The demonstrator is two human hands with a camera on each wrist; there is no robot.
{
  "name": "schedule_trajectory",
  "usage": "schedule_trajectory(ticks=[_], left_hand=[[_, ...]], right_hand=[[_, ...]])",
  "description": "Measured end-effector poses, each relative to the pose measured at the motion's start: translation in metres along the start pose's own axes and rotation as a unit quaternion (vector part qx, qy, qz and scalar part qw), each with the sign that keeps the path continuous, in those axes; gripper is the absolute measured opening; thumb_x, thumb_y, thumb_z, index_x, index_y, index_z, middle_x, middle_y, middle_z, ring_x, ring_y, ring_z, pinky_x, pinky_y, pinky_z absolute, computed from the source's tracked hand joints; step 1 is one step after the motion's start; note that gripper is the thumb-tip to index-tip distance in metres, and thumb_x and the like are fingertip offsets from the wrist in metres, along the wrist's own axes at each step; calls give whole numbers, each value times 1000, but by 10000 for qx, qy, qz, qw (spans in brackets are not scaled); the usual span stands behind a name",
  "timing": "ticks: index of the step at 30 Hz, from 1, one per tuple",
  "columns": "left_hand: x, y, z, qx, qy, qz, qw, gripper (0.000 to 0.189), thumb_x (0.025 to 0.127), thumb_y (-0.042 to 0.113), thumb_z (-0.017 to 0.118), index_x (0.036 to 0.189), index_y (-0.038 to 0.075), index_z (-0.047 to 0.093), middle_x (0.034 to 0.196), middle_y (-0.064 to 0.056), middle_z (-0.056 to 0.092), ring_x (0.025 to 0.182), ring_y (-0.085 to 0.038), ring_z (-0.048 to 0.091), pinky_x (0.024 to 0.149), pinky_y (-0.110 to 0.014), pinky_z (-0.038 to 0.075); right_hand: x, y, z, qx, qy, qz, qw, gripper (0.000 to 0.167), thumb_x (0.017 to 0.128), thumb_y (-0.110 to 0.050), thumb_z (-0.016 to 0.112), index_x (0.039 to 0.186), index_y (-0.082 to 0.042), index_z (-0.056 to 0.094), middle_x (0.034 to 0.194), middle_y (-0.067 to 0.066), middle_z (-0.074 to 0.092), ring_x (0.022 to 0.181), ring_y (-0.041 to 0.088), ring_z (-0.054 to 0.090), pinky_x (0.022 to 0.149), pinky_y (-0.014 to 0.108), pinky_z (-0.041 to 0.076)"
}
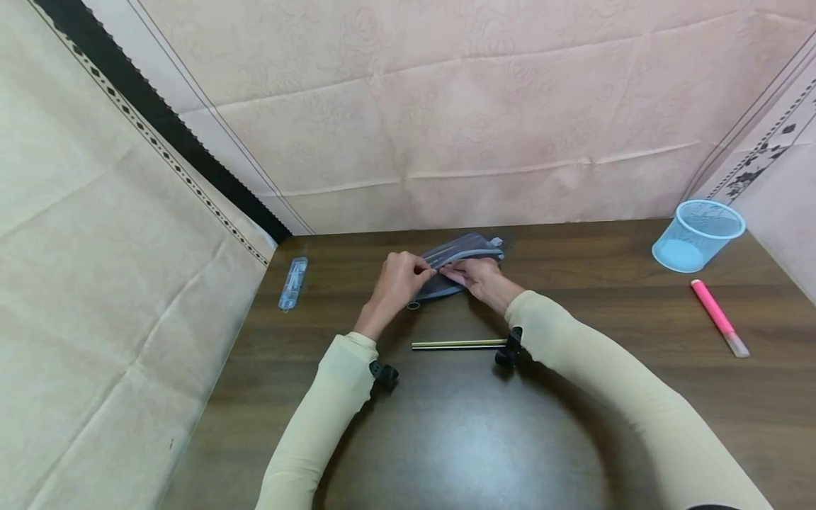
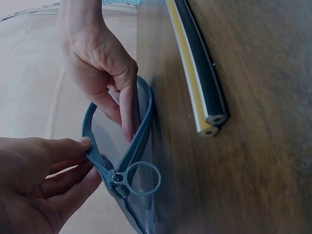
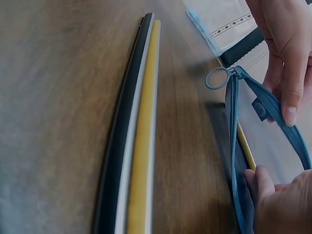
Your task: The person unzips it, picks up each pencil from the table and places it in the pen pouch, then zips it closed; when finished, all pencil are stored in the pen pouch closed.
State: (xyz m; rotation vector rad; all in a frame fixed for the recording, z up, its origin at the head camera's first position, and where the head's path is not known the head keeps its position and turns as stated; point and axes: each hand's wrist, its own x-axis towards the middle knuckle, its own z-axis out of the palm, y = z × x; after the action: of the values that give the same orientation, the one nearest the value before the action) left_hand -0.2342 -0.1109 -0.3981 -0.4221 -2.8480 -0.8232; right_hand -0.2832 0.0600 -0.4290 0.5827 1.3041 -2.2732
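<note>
My left hand (image 1: 401, 280) pinches one zippered edge of a dark blue mesh pencil pouch (image 1: 468, 248), holding its mouth apart. The zipper's round ring pull (image 2: 144, 179) hangs at the near end of the opening. My right hand (image 2: 105, 63) reaches into the mouth, fingers pointing down. At its fingertips, a yellow striped pencil (image 3: 246, 146) lies inside the pouch, pinched at one end; most of it is hidden. Two unsharpened pencils, a yellow-and-silver one (image 3: 143, 131) and a black-and-silver one (image 3: 127, 126), lie side by side on the table in front of the pouch.
At the left edge of the wooden table (image 1: 287, 425) lies a light blue translucent case (image 1: 293, 283). A blue mesh cup (image 1: 698, 237) stands at the back right, with a pink marker (image 1: 719, 315) in front of it. Cloth walls bound the back and sides.
</note>
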Motion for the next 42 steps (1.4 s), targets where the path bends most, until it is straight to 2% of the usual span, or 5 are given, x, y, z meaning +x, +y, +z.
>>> schedule_trajectory(ticks=[15,19,27,33,42], left_hand=[[-3,-5,0,-40,2,18,10000,13,94,17,73,95,6,81,91,-6,78,74,-13,63,66,-25,52],[-4,-6,0,-121,-10,-46,9999,14,93,17,73,96,6,81,92,-7,78,75,-14,63,66,-24,51],[-5,-7,1,-211,-18,-4,9998,13,93,18,74,93,7,82,85,-5,76,66,-13,57,56,-21,43],[-4,-7,0,-259,-60,21,9996,13,93,18,74,94,7,81,81,-4,75,62,-13,55,53,-21,41],[-1,-5,0,-182,-120,-39,9998,14,94,19,73,95,8,82,82,-4,75,64,-14,55,55,-21,42]], right_hand=[[-37,10,-8,-2364,-1009,-813,9630,34,101,5,51,134,14,55,133,33,60,121,36,64,101,38,52],[-51,13,-14,-4142,-1522,-1685,8814,25,99,0,59,119,12,67,115,30,71,103,35,73,91,41,58],[-80,10,-29,-6882,-2779,-3417,5765,10,93,-12,71,92,-9,81,84,0,77,70,1,61,67,23,52],[-98,7,-36,-7312,-2733,-3533,5157,12,92,-7,71,85,-11,80,76,-5,73,62,-1,55,60,23,49],[-101,22,-41,-7543,-2597,-3479,4926,19,91,-1,68,76,-12,73,64,-8,55,57,5,42,53,21,37]])
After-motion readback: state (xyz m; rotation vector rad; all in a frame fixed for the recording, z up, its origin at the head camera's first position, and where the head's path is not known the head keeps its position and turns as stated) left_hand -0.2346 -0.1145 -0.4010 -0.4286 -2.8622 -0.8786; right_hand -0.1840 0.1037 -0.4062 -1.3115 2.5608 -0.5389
